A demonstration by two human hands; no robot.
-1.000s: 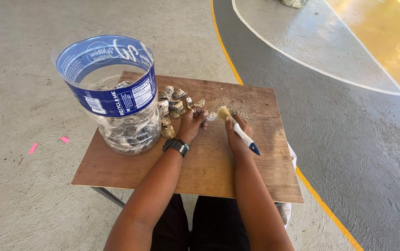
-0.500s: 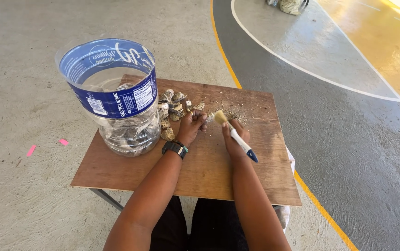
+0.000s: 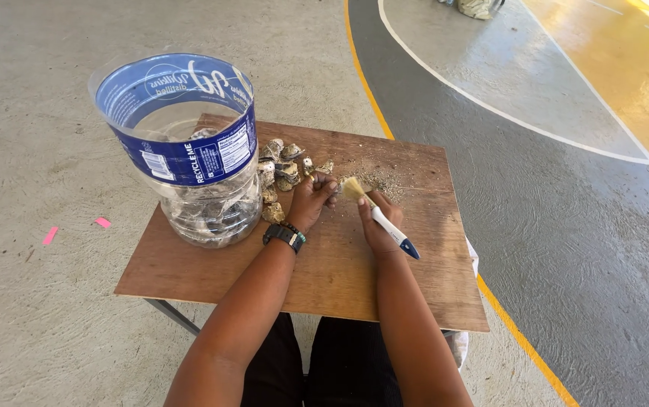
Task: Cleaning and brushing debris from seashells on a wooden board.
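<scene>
My right hand (image 3: 378, 226) grips a small paintbrush (image 3: 384, 220) with a white and blue handle; its pale bristles point up and left toward my left hand. My left hand (image 3: 311, 201), with a black watch (image 3: 284, 236) on the wrist, is closed around a small shell-like piece held just above the brown wooden board (image 3: 339, 264). A pile of rough grey-brown shells (image 3: 283, 162) lies on the board just beyond my left hand. Fine debris (image 3: 386, 179) is scattered behind the brush.
A large cut-open clear plastic jug (image 3: 189, 162) with a blue label stands at the board's left, holding more shells. The board rests on a low frame over concrete floor. Pink tape bits (image 3: 76, 230) lie left; painted yellow and white court lines (image 3: 415, 105) run right.
The brush head has shifted slightly against the piece in my left hand. The view has tilted a little; both hands stay in the same spot on the board.
</scene>
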